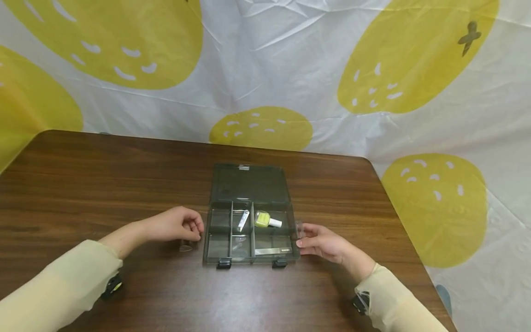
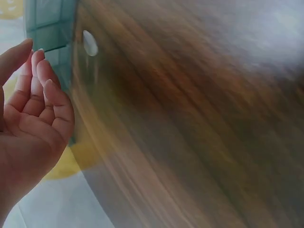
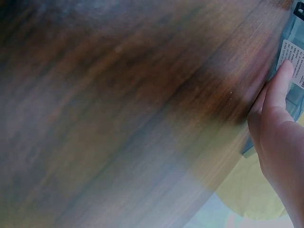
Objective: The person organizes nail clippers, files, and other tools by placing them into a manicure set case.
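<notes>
A grey see-through divided case (image 1: pixel 242 261) lies on the table with its lid (image 1: pixel 249 183) folded back. In its compartments are a nail clipper (image 1: pixel 243 221), a bottle of yellow nail polish (image 1: pixel 262 219) with a white cap, a flat metal strip (image 1: pixel 267 251) and a small clear piece (image 1: pixel 238 242). My left hand (image 1: pixel 176 225), its fingers loosely curled, is beside the case's left wall and shows nothing held. My right hand (image 1: pixel 323 243) touches the right wall with thumb and fingers extended. In the right wrist view, the thumb lies against a printed label (image 3: pixel 293 64).
Just below my left hand a small clear oval piece (image 1: pixel 185 248) lies on the brown wooden table (image 1: pixel 124 180). Two black latches (image 1: pixel 224 263) stick out at the case's front. Behind the table hangs a white curtain (image 1: pixel 274 69) with yellow shapes.
</notes>
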### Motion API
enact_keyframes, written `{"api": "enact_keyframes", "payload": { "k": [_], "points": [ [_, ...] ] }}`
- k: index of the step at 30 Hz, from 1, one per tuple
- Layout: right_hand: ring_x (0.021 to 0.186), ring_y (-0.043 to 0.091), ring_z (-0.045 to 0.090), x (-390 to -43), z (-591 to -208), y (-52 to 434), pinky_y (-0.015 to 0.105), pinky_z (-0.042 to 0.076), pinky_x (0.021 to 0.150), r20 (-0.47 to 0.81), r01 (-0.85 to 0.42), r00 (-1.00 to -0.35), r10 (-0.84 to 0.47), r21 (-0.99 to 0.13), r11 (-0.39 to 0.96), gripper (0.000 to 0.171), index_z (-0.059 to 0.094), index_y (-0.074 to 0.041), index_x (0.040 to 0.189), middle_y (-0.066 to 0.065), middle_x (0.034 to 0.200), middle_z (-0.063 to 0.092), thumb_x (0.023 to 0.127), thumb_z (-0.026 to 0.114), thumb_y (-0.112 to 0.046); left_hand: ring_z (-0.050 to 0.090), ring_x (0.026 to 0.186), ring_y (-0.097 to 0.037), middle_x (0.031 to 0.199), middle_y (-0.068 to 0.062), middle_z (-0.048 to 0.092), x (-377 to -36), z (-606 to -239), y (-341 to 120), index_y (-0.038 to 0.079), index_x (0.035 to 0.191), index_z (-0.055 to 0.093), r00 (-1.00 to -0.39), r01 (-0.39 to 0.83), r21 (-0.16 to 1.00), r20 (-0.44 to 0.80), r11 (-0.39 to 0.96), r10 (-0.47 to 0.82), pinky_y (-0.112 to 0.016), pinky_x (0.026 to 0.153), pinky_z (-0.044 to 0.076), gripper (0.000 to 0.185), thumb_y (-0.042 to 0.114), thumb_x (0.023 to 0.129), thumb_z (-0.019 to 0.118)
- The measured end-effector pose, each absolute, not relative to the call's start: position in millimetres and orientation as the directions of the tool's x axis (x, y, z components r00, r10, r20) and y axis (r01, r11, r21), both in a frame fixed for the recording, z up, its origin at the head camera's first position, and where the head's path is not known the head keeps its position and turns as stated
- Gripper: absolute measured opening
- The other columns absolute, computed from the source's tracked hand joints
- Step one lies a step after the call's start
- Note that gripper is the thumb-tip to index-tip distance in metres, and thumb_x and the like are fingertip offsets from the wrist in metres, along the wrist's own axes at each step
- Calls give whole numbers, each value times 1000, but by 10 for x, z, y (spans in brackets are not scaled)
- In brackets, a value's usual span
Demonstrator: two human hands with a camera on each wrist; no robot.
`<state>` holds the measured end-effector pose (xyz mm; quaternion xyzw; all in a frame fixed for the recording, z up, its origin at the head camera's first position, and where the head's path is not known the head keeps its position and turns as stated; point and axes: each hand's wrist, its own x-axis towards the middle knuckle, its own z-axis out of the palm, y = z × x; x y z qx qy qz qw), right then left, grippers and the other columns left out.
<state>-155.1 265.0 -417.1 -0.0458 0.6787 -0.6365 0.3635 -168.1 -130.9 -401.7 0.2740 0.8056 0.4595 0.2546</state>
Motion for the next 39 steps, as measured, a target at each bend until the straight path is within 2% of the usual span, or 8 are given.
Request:
{"api": "enact_keyframes", "payload": {
  "k": [4,11,17,25,30,39],
  "points": [
    [94,11,62,-1550,-4168,2648,32,51,88,-436,401,-731,-525,-897,187,69,17,19,138,5,107,57,87,58,-2,53,62,-2,72,0,60,-1654,-4058,-1397,-3,87,62,-719,225,865,-163,448,676,-19,57,45,14,6,78,67],
    [96,9,60,-1530,-4161,2654,33,49,91,-459,403,-740,-491,-888,221,75,12,17,140,14,120,52,87,60,-5,53,63,-1,72,1,61,-1604,-4131,-1487,-1,85,63,-723,235,851,-171,470,670,-18,58,45,10,5,78,65],
    [96,9,60,-1529,-4166,2654,32,50,90,-461,403,-740,-490,-887,225,73,14,17,140,17,122,52,87,59,-4,52,64,0,72,3,59,-1561,-4196,-1526,2,84,63,-739,251,831,-167,497,653,-18,59,44,11,7,75,68],
    [96,9,60,-1531,-4163,2652,32,49,90,-460,404,-737,-495,-887,223,72,15,16,140,13,118,53,87,59,-5,48,63,1,70,5,58,-1526,-4209,-1503,7,80,63,-775,336,752,-121,567,620,-18,58,42,8,4,73,66],
    [96,9,60,-1531,-4165,2650,32,50,90,-466,407,-737,-489,-884,228,70,16,15,141,12,117,54,88,58,-4,48,63,1,69,5,57,-1523,-4209,-1502,7,80,63,-775,335,751,-123,569,619,-18,58,41,7,4,73,64],
    [95,9,60,-1528,-4143,2639,32,50,90,-469,414,-740,-482,-883,222,69,16,16,140,9,114,54,88,57,-3,49,62,1,68,6,58,-1506,-4199,-1490,6,79,63,-773,338,754,-119,563,624,-18,58,42,8,7,72,67]
  ]
}}
